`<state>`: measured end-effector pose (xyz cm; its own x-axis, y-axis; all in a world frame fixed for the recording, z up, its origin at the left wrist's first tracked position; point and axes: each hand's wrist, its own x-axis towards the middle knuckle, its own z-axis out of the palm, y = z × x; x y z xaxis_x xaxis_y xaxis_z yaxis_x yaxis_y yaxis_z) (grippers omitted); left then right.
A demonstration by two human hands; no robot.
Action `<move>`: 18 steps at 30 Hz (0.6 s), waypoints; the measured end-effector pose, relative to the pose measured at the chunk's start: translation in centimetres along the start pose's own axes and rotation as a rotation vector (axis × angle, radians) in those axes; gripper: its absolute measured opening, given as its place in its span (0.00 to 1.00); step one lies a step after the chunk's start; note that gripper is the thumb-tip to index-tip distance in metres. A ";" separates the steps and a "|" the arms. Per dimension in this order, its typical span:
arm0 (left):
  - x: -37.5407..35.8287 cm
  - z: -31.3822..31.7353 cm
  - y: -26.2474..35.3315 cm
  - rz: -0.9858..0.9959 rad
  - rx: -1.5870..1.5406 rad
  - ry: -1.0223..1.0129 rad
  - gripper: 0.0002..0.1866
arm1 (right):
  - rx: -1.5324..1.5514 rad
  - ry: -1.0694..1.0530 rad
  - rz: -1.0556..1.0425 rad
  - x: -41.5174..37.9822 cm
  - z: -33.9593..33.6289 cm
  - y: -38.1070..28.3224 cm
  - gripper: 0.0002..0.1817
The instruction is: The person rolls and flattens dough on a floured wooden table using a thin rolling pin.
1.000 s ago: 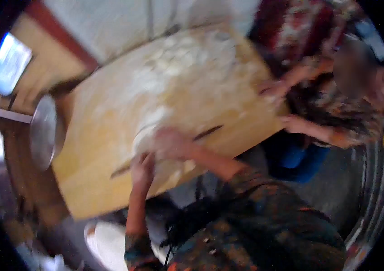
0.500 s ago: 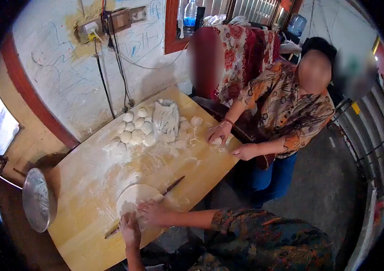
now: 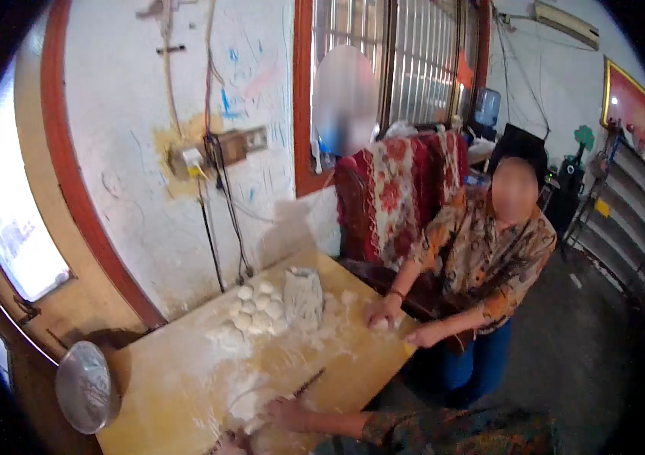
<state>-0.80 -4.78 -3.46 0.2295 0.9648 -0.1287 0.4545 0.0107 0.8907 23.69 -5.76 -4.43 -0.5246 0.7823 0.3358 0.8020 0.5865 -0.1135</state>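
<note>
Right hand (image 3: 286,413) rests palm-down on flattened dough round (image 3: 250,406), fingers spread, on floured wooden surface (image 3: 178,379). Left hand (image 3: 233,444) barely in view at bottom edge, fingers cannot tell. Thin rolling pin (image 3: 309,383) just beside right hand. Dough balls (image 3: 258,311) near wall; a co-worker's hand (image 3: 382,312) presses dough at far edge

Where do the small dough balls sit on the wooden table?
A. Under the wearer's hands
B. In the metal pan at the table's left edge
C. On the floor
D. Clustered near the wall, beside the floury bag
D: the dough balls lie clustered on the table near the wall, next to the floury bag.
</note>
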 end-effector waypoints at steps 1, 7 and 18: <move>1.1 0.4 -5.0 0.262 0.338 0.088 0.31 | -0.025 -0.111 0.036 0.7 -1.7 -0.6 0.20; -2.8 -0.9 2.3 0.424 0.759 0.095 0.19 | 0.173 -0.094 0.001 -1.1 1.7 0.6 0.16; -4.7 -0.7 6.7 0.349 0.645 0.149 0.26 | 0.068 -0.309 0.265 2.0 -6.8 -2.4 0.37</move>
<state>0.53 -9.06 3.38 0.3546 0.9096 0.2164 0.8015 -0.4149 0.4307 22.65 -7.06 2.85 -0.3720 0.9282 -0.0085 0.9055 0.3608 -0.2232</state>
